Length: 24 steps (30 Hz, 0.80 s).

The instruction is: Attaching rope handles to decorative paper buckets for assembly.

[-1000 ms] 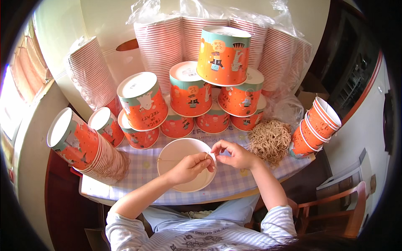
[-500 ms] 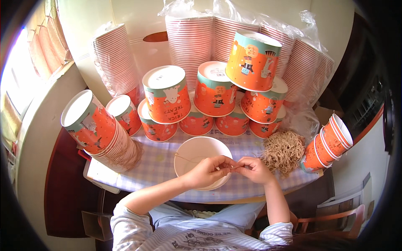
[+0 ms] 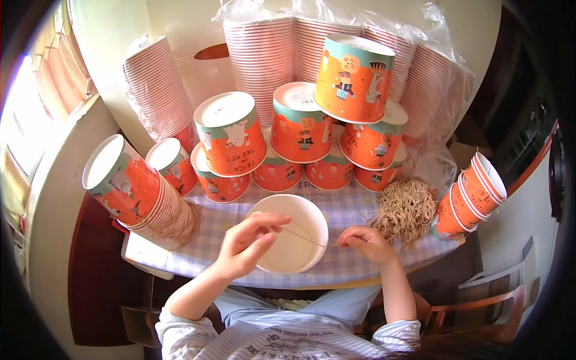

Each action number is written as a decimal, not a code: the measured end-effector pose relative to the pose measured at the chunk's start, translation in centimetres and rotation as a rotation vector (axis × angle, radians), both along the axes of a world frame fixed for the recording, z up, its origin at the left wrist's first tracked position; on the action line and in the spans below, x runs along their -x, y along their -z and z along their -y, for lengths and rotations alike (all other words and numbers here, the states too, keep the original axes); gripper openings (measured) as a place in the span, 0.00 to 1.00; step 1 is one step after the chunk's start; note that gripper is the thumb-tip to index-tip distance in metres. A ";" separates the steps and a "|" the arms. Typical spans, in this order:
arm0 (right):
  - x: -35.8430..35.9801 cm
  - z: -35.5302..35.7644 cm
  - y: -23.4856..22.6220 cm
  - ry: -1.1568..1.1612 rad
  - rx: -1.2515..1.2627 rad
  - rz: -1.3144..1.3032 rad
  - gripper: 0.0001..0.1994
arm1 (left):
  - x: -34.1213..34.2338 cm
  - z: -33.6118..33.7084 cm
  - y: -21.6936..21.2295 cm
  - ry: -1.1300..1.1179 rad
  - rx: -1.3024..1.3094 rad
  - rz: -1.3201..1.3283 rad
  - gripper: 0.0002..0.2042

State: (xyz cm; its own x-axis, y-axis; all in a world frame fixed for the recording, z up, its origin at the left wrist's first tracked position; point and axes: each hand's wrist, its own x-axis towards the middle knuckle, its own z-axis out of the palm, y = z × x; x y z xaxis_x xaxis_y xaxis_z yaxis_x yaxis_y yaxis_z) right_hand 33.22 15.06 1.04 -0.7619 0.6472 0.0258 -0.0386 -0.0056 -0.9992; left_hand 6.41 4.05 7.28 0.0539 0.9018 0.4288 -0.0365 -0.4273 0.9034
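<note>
Peach curtain (image 3: 63, 66) by bright window (image 3: 21, 114); wooden chair (image 3: 516, 303) lower right; checked tablecloth (image 3: 198, 258).

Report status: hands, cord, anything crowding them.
Left hand over left side of open tub, grip unclear. Right hand pinching thin cord, strung across tub's mouth. Tangled cord heap beside right hand, apart from tub.

I watch by one wide fisheye camera, the left one of two worn on the person's head. It looks down and forward from above the near edge of the table (image 3: 213, 255). The shirt (image 3: 258, 345) is closest to my lens, the left hand (image 3: 243, 246) and right hand (image 3: 367, 245) a little farther, the pale wall (image 3: 180, 27) far. At the rim, a window (image 3: 18, 114) bends on the left, a chair (image 3: 515, 306) on the right.
</note>
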 end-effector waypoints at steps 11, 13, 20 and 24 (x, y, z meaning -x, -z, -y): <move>0.3 1.0 0.8 0.029 -0.226 0.185 0.08 | 1.7 7.4 3.4 -0.244 0.167 -0.037 0.15; 0.8 1.6 0.2 0.212 -0.378 0.177 0.10 | 1.7 8.3 4.4 -0.385 0.107 -0.210 0.15; 2.1 4.2 -2.3 0.259 -0.922 0.201 0.14 | 1.2 10.2 6.4 -0.684 0.047 -0.978 0.08; 2.7 7.1 -2.0 0.291 -1.109 0.142 0.15 | 0.6 10.9 6.7 -0.657 0.126 -0.915 0.06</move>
State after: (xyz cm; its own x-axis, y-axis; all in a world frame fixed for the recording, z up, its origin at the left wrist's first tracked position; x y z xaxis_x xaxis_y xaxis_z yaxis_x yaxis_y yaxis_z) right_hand 30.55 7.97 3.05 -0.6291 0.4740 0.6161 0.2185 0.8685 -0.4449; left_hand 5.76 -6.87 0.57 -0.1991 0.9049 0.3761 0.8581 -0.0243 0.5130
